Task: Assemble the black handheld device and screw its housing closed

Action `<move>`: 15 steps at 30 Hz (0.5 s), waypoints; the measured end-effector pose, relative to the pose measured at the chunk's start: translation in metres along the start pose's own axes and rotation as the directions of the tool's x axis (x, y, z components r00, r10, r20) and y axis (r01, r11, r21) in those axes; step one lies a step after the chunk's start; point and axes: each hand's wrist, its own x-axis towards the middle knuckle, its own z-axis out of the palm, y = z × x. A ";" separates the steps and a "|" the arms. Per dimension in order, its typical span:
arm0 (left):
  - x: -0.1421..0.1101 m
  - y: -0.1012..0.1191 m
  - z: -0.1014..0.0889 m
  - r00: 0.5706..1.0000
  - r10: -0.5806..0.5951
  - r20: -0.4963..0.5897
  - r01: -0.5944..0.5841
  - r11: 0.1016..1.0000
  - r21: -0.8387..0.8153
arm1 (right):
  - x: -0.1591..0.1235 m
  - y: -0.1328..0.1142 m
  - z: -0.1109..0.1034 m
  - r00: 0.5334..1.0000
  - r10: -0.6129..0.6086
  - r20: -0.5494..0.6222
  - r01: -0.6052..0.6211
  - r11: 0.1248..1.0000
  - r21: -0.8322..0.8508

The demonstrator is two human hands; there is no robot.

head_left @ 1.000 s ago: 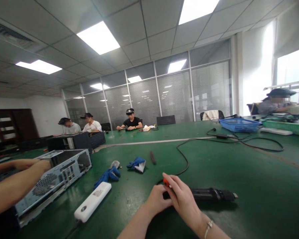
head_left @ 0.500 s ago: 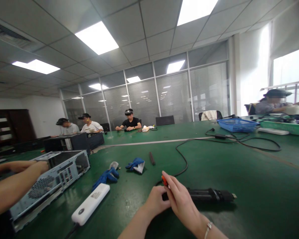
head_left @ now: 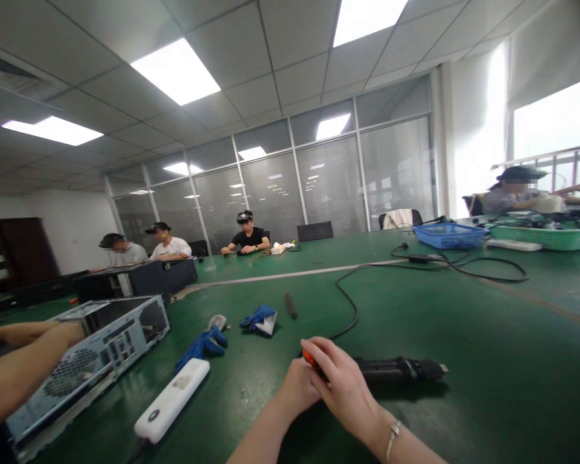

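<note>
Hands (head_left: 336, 385) meet over a green table (head_left: 430, 316), lights (head_left: 176, 71) overhead.

The green table (head_left: 464, 335) bears blue gloves (head_left: 205, 343) and a black cable (head_left: 356, 310).

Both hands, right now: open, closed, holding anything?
Left hand: curled; its grip is hidden, so holding cannot be told.
Right hand: bent over an orange piece; grip cannot be told.

The left hand (head_left: 297, 388) and right hand (head_left: 343, 385), at the lower centre of the frame, were bare, as were both visible forearms (head_left: 265, 426). The right wrist (head_left: 379, 422) carried a slim, silver-coloured, metallic-looking bracelet (head_left: 391, 442) with one small, raised, bead-like element (head_left: 395, 427).
</note>
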 end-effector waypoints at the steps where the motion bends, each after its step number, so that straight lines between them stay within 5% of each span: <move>1: 0.000 0.000 0.001 1.000 0.007 -0.014 -0.007 1.000 -0.022 | -0.001 0.000 0.000 1.000 -0.004 -0.011 0.004 1.000 -0.020; 9: 0.000 0.004 -0.004 1.000 -0.020 0.013 0.020 1.000 0.005 | -0.002 0.002 0.002 1.000 -0.025 0.000 0.025 0.999 -0.041; 15: 0.000 0.005 -0.005 0.997 0.080 0.004 -0.079 0.993 -0.085 | 0.001 -0.001 0.001 1.000 -0.016 -0.017 0.015 0.998 -0.059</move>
